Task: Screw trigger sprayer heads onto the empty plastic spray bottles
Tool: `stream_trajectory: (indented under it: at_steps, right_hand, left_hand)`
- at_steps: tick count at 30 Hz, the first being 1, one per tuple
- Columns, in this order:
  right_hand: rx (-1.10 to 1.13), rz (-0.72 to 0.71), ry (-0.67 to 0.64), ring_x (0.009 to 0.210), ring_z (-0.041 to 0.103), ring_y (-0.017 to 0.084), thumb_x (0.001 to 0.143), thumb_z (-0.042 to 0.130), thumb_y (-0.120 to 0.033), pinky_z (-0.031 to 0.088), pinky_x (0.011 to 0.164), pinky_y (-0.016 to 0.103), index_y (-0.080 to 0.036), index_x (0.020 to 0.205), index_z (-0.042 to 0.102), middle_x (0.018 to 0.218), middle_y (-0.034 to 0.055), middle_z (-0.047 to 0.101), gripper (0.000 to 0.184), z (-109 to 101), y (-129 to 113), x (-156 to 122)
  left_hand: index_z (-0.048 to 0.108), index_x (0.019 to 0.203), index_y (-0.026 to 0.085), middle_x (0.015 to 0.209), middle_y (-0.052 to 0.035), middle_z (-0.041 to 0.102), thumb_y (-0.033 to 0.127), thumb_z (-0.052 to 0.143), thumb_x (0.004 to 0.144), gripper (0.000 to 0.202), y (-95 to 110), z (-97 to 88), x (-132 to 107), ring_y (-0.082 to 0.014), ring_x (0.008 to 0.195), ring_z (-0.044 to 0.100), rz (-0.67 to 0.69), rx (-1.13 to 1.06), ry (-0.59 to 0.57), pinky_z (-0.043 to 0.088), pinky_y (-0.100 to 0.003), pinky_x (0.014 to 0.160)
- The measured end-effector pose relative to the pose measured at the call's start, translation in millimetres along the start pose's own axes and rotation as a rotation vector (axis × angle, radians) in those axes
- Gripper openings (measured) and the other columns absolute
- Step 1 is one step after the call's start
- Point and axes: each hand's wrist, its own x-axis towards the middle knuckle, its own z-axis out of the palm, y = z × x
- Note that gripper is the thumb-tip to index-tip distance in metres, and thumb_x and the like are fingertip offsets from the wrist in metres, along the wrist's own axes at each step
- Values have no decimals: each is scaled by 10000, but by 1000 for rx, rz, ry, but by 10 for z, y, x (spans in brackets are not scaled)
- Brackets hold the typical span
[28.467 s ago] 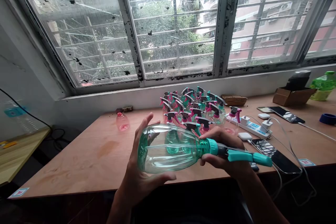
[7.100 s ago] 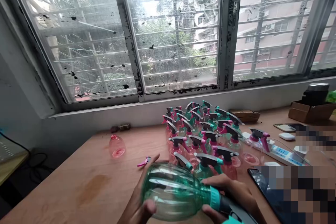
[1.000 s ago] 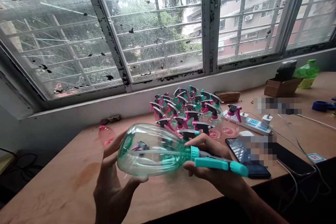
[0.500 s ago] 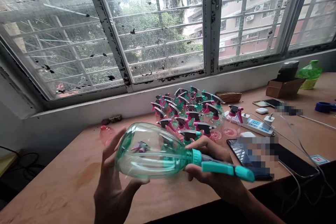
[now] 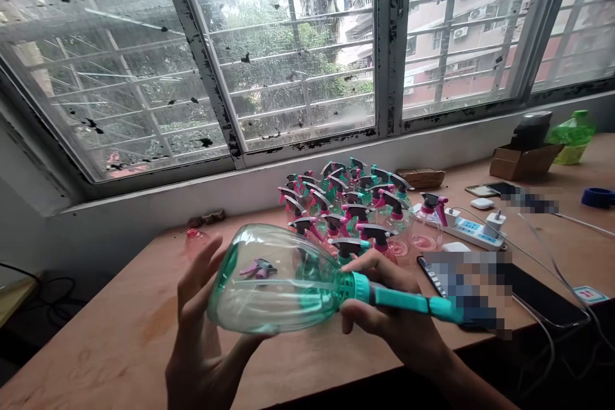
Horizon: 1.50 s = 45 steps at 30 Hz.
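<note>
I hold a clear green spray bottle (image 5: pixel 278 282) sideways above the near edge of the wooden table (image 5: pixel 120 327). My left hand (image 5: pixel 202 339) cups its base, fingers curled around it. My right hand (image 5: pixel 389 320) grips the teal collar and neck, and the teal spray head (image 5: pixel 423 304) points right. A small pink part (image 5: pixel 259 268) lies on the table behind the bottle, seen through it.
A cluster of several pink and teal spray bottles (image 5: pixel 350 205) stands mid-table near the window sill. A lone pink bottle (image 5: pixel 195 240) sits to the left. A power strip (image 5: pixel 473 230), phones, cables, a cardboard box (image 5: pixel 523 160) and a green bottle (image 5: pixel 571 134) lie to the right.
The bottle has turned slightly in my hands, and the spray head has rotated so its trigger looks thinner. Both hands keep their grip.
</note>
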Motion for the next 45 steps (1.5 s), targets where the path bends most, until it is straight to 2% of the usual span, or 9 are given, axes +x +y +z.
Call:
stream_trajectory:
  at_steps: [3,9,14,23,29,34,39,43,45]
  right_hand:
    - [44,-38,13,507,659,146,844,821,-319,504,460,211,-240,956,622,597,-39,717,242,23,-21,15]
    - [-144,-86,47,580,652,135,723,922,-211,494,525,208,-265,980,661,706,-42,729,370,-36,-17,-12]
    - [-76,-94,59,531,672,143,809,857,-256,519,477,196,-270,961,650,614,-54,729,258,-20,-38,20]
    - [-287,-196,-7,677,714,143,724,921,-161,569,616,180,-285,1052,680,801,-40,746,426,-28,-107,-38]
    - [-244,-171,48,531,690,144,823,845,-294,551,520,202,-268,1007,652,675,-44,740,268,-46,-77,-31]
    - [-491,-312,129,638,728,190,753,895,-227,584,606,253,-259,1036,665,749,-3,780,366,-14,-115,-69]
    - [-219,-120,6,562,711,162,808,862,-310,567,507,222,-245,1004,660,717,-6,767,290,-35,-96,-38]
    - [-67,-65,3,501,700,159,788,876,-360,527,421,194,-239,956,647,621,-34,730,308,-30,-83,-16]
    - [-112,-69,24,566,726,166,780,882,-328,571,490,211,-235,965,655,693,-13,757,307,-12,-100,-26]
  left_hand:
    - [531,1377,349,1479,-48,547,186,808,814,648,-32,7,-54,-299,1401,517,-6,39,19,537,-458,1109]
    - [645,1155,281,1347,-61,684,533,805,776,482,-44,-11,-119,-361,1301,622,-171,122,94,616,-474,1006]
    - [611,1206,333,1425,-36,635,395,795,834,420,-28,-35,-22,-333,1342,592,0,44,21,608,-491,1021]
    - [607,1219,259,1103,-59,760,526,896,652,690,-124,5,-193,-328,992,770,-143,121,100,686,-433,791]
    - [528,1373,344,1443,-86,594,277,860,763,698,-128,23,-83,-364,1351,569,89,112,16,565,-546,1049]
    - [546,1358,285,1369,-118,650,524,905,646,833,-192,4,-181,-422,1400,503,12,58,51,483,-628,1116]
    - [632,1216,359,1381,-39,643,364,860,752,517,-151,-19,-108,-378,1311,600,72,35,121,569,-580,1043]
    - [619,1291,381,1420,-12,594,156,816,760,609,-136,-51,-53,-322,1286,609,139,53,78,573,-488,1050]
    - [598,1323,363,1389,-25,623,234,862,733,660,-124,-54,-44,-333,1279,610,137,35,51,601,-465,1005]
